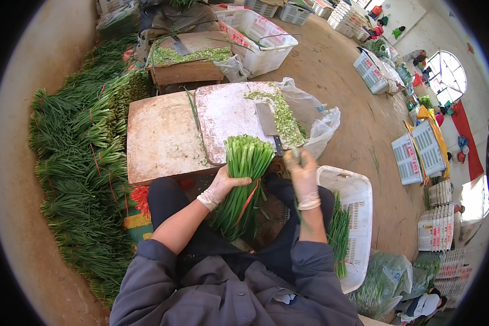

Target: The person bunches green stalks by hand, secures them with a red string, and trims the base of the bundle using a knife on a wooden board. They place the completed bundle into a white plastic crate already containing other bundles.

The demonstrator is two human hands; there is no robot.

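Note:
My gloved left hand (pixel 223 186) is closed around a thick bunch of green chives (pixel 245 163), cut pale ends up, with a red band (pixel 246 204) lower down. To its right, my gloved right hand (pixel 302 173) is raised and blurred, fingers curled. A greenish bit shows at its fingertips and a thin leaf trails by the wrist; what it grips is unclear. Beyond the bunch, a cleaver (pixel 267 119) lies flat on the white cutting board (pixel 223 111), its black handle towards me. Chopped pale ends (pixel 286 122) lie along the board's right side.
Banded chive bundles (pixel 81 179) are heaped along the left wall. A white crate (pixel 359 228) with a chive bundle (pixel 339 239) stands at my right. A plastic bag (pixel 323 127) hangs by the board. Farther off are another chopping block (pixel 187 70), a white crate (pixel 274 54) and stacked crates (pixel 436 228).

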